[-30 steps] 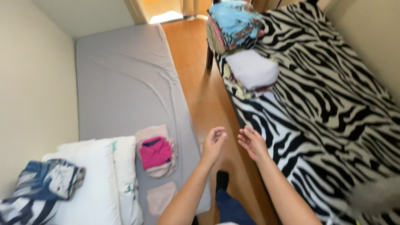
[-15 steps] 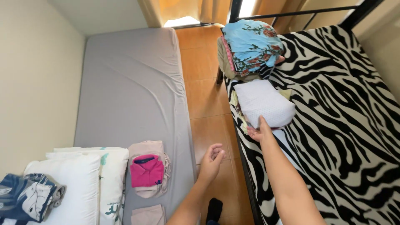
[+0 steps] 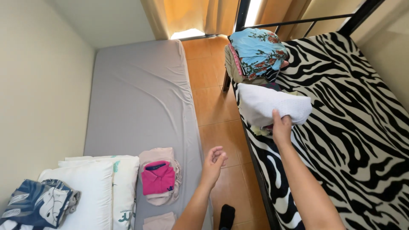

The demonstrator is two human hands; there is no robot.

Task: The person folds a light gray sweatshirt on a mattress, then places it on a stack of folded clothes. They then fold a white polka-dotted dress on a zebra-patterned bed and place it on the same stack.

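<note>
Narrow bedroom, two beds, tiled aisle.
Grey-sheeted mattress (image 3: pixel 140 98) at 9 o'clock along a cream wall (image 3: pixel 38 85); zebra-print bed (image 3: pixel 353 115) with black metal frame (image 3: pixel 298 21) at 3 o'clock; orange tile floor (image 3: pixel 213 102) between; sunlit curtain (image 3: pixel 191 15) at 12 o'clock.

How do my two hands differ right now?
The right hand reaches out to the zebra-print bed and grips a white folded cloth; the left hand holds nothing. The left hand hangs over the orange floor, fingers loosely curled. Both are bare.
</note>
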